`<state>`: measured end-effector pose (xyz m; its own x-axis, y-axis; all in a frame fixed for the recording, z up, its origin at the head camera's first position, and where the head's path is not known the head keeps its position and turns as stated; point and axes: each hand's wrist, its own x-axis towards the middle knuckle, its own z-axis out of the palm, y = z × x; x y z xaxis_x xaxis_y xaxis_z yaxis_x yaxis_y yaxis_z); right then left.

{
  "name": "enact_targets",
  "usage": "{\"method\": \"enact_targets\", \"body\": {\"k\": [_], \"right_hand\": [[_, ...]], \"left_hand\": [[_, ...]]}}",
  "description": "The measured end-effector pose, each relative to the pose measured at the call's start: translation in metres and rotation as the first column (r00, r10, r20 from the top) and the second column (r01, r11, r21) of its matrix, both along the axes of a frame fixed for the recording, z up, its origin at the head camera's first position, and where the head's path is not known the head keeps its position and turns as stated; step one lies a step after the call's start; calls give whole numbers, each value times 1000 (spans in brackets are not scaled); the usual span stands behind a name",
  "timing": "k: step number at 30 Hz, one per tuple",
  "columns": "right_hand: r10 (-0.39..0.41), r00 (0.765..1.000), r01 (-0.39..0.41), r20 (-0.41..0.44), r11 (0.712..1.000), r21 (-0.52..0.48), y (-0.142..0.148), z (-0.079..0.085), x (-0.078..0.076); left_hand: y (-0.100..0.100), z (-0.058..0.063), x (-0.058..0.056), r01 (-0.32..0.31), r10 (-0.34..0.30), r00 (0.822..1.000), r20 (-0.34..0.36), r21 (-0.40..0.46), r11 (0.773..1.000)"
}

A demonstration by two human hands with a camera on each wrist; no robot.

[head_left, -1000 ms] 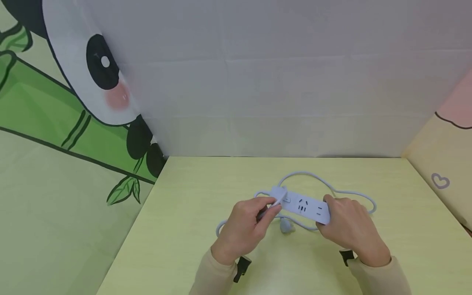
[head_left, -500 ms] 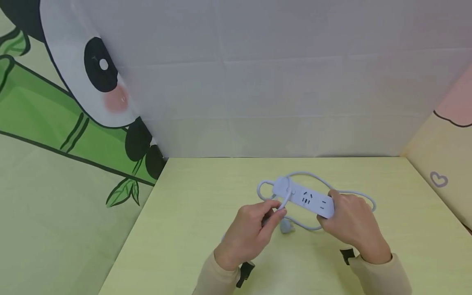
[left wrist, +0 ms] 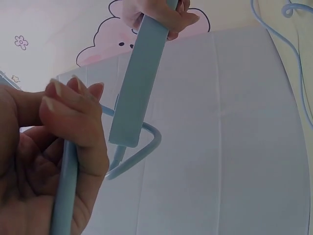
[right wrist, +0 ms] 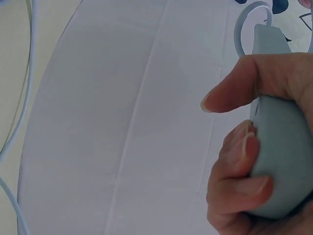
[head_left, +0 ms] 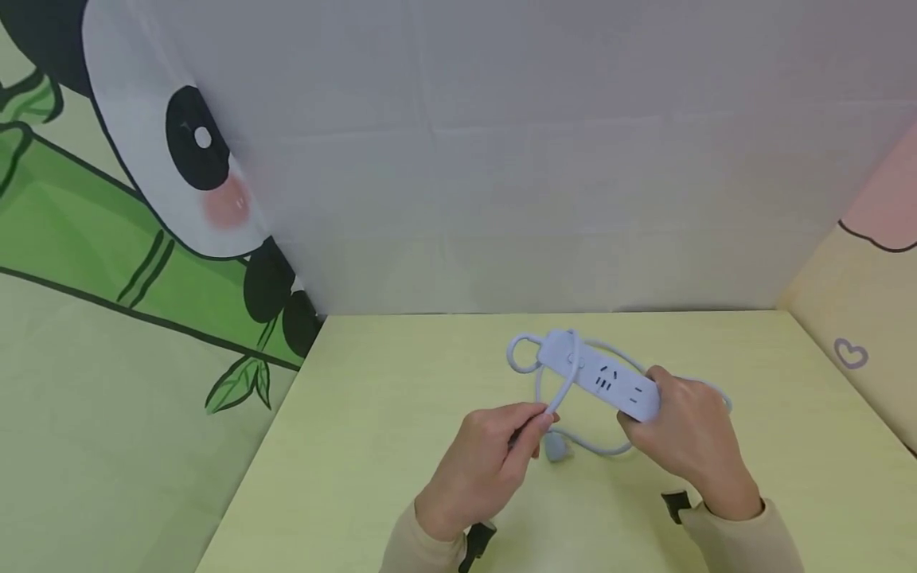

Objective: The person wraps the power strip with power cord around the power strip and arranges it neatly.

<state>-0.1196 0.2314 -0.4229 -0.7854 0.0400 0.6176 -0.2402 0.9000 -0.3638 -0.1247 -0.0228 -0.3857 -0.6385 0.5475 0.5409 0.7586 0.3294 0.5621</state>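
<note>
A white power strip [head_left: 591, 372] is held off the table at a slant, its socket side up. My right hand [head_left: 684, 434] grips its right end, with fingers wrapped around the body [right wrist: 283, 156] in the right wrist view. Between thumb and fingers, my left hand [head_left: 487, 461] pinches the strip's white cord [head_left: 565, 390], which crosses over the left part of the strip. In the left wrist view the cord [left wrist: 67, 186] runs through the curled left fingers, and the strip's plain side [left wrist: 137, 88] faces the camera. A grey-white plug [head_left: 556, 447] lies beside the left fingers.
Loops of the same cord lie on the pale yellow table [head_left: 401, 366] behind and below the strip. A plain grey-white backdrop [head_left: 501, 199] stands at the table's far edge, with printed cartoon panels [head_left: 143, 263] at the sides.
The power strip has risen away from the table and shifted slightly right. My left hand has moved a little right with the cord, drawing more of it clear of the strip.
</note>
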Motion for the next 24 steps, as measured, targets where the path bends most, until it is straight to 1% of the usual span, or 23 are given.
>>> {"method": "enact_targets", "body": {"k": [6, 10, 18, 21, 23, 24], "right_hand": [[-6, 1000, 5, -22, 999, -46, -4, 0, 5], [-5, 1000, 4, -19, 998, -65, -5, 1, 7], [-47, 999, 46, -5, 990, -133, 2, 6, 9], [-45, 999, 43, -8, 989, -139, 3, 6, 9], [-42, 999, 40, -13, 989, -143, 3, 6, 9], [-42, 999, 39, -15, 989, -144, 3, 6, 9]], "left_hand": [[-5, -1, 2, 13, -13, 1000, 2, 6, 1000], [-7, -1, 2, 25, -25, 1000, -6, 12, 1000], [-11, -2, 0, 94, -93, 995, 44, -14, 995], [-13, -2, 0, 117, -117, 987, 113, 3, 993], [-14, -2, -1, 131, -132, 975, 180, 17, 991], [-15, -2, -1, 138, -141, 965, 222, 27, 990]]}}
